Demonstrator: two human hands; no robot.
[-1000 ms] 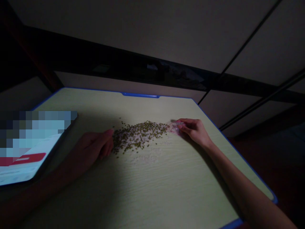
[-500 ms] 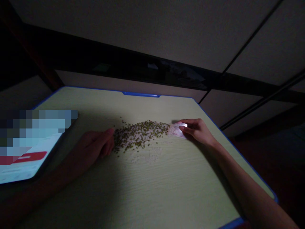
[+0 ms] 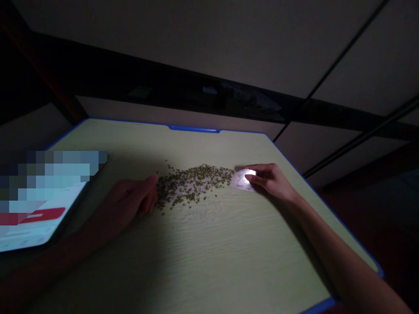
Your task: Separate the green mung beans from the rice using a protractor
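A pile of small green beans mixed with white rice grains lies in the lit middle of a pale wood-grain table with a blue rim. My left hand rests on its side at the pile's left edge, fingers curled loosely, thumb tip touching the grains. My right hand lies at the pile's right end, fingers pinched on a small pale clear plastic piece that glints in the light and lies against the table.
A lit tablet lies at the table's left edge. Loose rice grains are scattered just in front of the pile. Dark floor tiles and a dark bar lie beyond the table's far edge.
My right hand has shifted the plastic piece slightly, and it now catches the light brightly. My left hand has stayed by the pile.
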